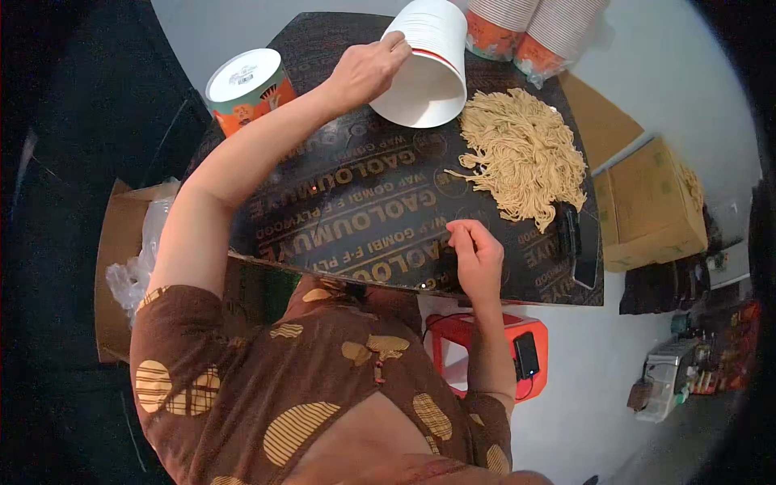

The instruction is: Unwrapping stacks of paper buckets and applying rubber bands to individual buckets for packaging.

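My left hand (pixel 372 71) reaches to the far edge of the table, fingers closed at the rim of a white paper tub (pixel 424 89). Its open mouth faces me, and ribbed rims behind it look like more tubs nested in a stack lying tilted. A thin red-orange line runs along one rim beside my fingertips. Close to the table's front edge, my right hand (pixel 478 257) is held with its fingers curled and pinched together; whatever they hold, if anything, is hidden. Between the hands and to the right lies a loose heap of beige string (pixel 525 153).
An orange and green printed tub (pixel 250 89) with a white top stands at the left. Nested tubs (pixel 558 36) stand behind the heap. A black phone-like object (pixel 584 250) lies near the right edge. Cardboard boxes (pixel 651 206) flank the dark table (pixel 323 194); a red stool (pixel 529 356) is below.
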`<state>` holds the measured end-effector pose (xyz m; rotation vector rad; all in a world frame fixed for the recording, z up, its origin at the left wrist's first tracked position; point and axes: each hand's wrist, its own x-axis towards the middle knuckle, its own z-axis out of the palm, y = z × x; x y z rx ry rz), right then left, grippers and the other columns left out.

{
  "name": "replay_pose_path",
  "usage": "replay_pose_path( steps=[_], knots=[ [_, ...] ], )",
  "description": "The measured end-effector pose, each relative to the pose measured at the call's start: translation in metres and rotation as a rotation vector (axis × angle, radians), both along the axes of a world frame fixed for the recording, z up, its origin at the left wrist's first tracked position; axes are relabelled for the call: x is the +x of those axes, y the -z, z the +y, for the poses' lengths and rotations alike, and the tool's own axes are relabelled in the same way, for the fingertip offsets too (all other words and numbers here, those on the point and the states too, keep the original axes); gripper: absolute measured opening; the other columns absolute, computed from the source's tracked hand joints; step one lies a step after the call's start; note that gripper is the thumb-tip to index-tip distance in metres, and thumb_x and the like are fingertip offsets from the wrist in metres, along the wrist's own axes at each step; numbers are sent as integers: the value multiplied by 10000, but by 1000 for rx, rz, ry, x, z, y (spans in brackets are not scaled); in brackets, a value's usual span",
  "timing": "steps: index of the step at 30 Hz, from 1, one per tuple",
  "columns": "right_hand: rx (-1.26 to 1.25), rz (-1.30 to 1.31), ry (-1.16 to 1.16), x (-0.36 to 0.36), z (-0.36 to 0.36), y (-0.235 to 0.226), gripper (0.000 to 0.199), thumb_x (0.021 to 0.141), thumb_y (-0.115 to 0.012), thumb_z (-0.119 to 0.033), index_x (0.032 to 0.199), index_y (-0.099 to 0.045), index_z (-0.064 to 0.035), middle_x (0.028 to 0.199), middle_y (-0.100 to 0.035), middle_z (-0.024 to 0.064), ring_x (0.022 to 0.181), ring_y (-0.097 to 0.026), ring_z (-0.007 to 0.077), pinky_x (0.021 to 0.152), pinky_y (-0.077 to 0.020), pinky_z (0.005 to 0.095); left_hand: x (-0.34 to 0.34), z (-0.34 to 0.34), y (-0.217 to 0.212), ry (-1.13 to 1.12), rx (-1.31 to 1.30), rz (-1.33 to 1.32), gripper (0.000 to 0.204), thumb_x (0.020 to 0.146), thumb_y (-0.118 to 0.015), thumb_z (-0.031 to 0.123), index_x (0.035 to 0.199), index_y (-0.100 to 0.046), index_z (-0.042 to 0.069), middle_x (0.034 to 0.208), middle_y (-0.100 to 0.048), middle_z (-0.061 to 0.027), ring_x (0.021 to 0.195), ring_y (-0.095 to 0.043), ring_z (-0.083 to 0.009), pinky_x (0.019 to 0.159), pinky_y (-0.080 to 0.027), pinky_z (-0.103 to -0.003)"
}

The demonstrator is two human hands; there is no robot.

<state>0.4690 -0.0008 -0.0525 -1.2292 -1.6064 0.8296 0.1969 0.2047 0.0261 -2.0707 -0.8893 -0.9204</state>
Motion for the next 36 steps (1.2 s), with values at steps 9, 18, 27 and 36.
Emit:
replay_pose_path(
  steps=[9,18,27,36],
  knots=[
    [19,-6,3,11,2,12,140,930,-573,-88,955,-667,13,760,-650,71,668,-596,126,626,-478,270,-29,-18,11,58,-216,-83,475,775,-559,-8,1233,-434,-2,1448,-431,-172,781,-667,-378,639,-552,-454],
    [286,-262,151,32,33,-2,64,859,-659,-51,897,-646,-1,795,-626,127,686,-607,276,646,-487,354,-55,-113,1,143,-457,-308,178,854,-591,-32,1026,-573,10,1356,-546,-183,903,-688,-352,733,-563,-382],
    [610,-726,-26,11,90,-5,61,809,-635,-23,845,-589,-7,858,-543,150,853,-533,347,762,-438,438,-67,-185,2,-42,-272,-448,373,763,-652,-58,1106,-518,2,1378,-489,-218,1086,-600,-319,895,-508,-411],
    [705,-956,71,-6,103,7,90,717,-646,-15,780,-583,-31,830,-554,140,825,-536,338,732,-432,435,-19,-228,40,233,-510,-448,239,746,-716,37,923,-559,-2,971,-594,-175,860,-592,-354,750,-492,-405]
  ],
)
